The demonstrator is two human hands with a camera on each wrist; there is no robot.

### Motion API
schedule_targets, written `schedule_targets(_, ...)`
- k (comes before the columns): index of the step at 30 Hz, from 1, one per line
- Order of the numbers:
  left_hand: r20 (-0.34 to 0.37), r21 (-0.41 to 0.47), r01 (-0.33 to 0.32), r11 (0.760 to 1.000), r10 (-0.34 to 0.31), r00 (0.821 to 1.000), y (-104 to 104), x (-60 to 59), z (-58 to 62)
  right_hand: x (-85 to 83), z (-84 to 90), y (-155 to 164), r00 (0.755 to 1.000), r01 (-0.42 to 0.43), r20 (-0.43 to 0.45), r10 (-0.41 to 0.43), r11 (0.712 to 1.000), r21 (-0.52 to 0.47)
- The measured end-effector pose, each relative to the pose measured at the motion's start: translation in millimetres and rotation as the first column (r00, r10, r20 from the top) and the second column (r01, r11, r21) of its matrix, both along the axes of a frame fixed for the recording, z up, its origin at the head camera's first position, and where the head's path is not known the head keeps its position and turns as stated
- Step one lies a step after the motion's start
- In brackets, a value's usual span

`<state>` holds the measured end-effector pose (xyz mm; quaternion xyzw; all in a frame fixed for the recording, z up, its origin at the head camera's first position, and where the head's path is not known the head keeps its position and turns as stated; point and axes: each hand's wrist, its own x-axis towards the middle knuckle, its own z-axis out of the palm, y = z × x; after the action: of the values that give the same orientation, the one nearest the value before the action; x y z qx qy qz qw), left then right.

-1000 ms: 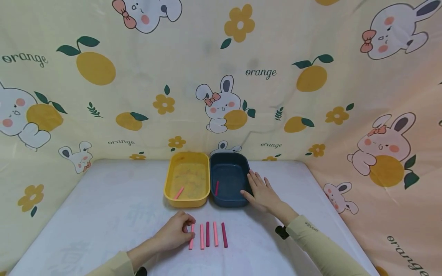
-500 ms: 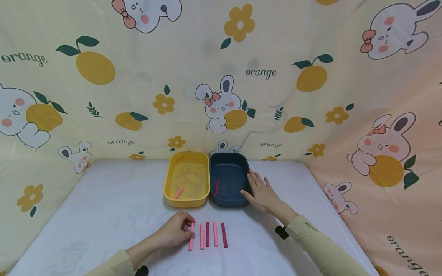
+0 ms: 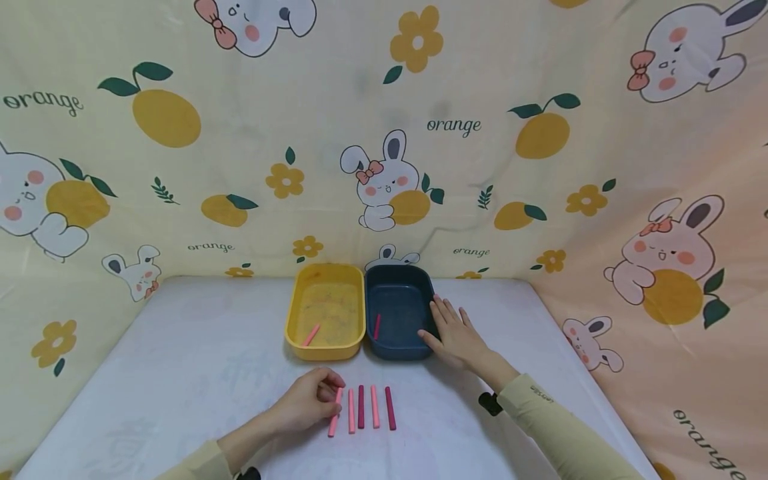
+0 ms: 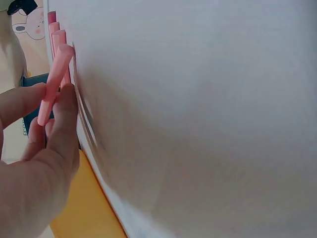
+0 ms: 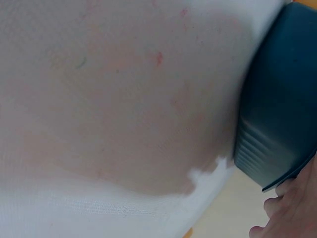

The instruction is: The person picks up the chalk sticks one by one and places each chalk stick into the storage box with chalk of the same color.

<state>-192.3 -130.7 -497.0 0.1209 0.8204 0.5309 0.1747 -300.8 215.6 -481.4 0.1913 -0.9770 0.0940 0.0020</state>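
Note:
My left hand (image 3: 309,402) pinches a light pink chalk-like stick (image 4: 57,79) between thumb and fingers. That stick tilts, and in the left wrist view its near end stands clear of the others. To its right lie two more light pink sticks (image 3: 351,412) and two dark red ones (image 3: 361,408), in a rough row. My right hand (image 3: 459,338) rests with extended fingers against the right rim of a dark blue tray (image 3: 399,353). In the right wrist view only part of that hand shows, at the tray's edge.
A yellow tray (image 3: 327,353) stands against the blue one's left side, with one pink stick (image 3: 311,335) inside. One dark red stick (image 3: 377,327) lies in the blue tray. White cloth (image 3: 198,360) covers the table; a printed curtain (image 3: 384,100) hangs behind it.
The upper end of the pinched pink stick has tipped to the right with my left fingers, towards the neighbouring stick. My right hand and both trays have stayed in place.

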Motion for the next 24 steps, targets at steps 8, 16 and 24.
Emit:
schedule_targets(8, 0.017, 0.075, -0.019, 0.997, 0.017, 1.000, 0.5, 0.1, 4.0, 0.3, 1.8, -0.6, 1.000, 0.004, 0.010, -0.003, 1.000, -0.013)
schedule_targets(16, 0.007, 0.135, -0.085, 0.987, 0.085, 0.996, -0.4, -4.5, 18.0, 0.9, 0.3, 1.1, 1.000, -0.014, -0.007, 0.014, 1.000, -0.028)
schedule_targets(24, -0.044, 0.205, -0.161, 0.966, 0.173, 0.984, 1.9, -17.0, 36.8, -0.6, -2.0, 2.3, 1.000, -0.012, -0.009, 0.012, 0.999, -0.034)
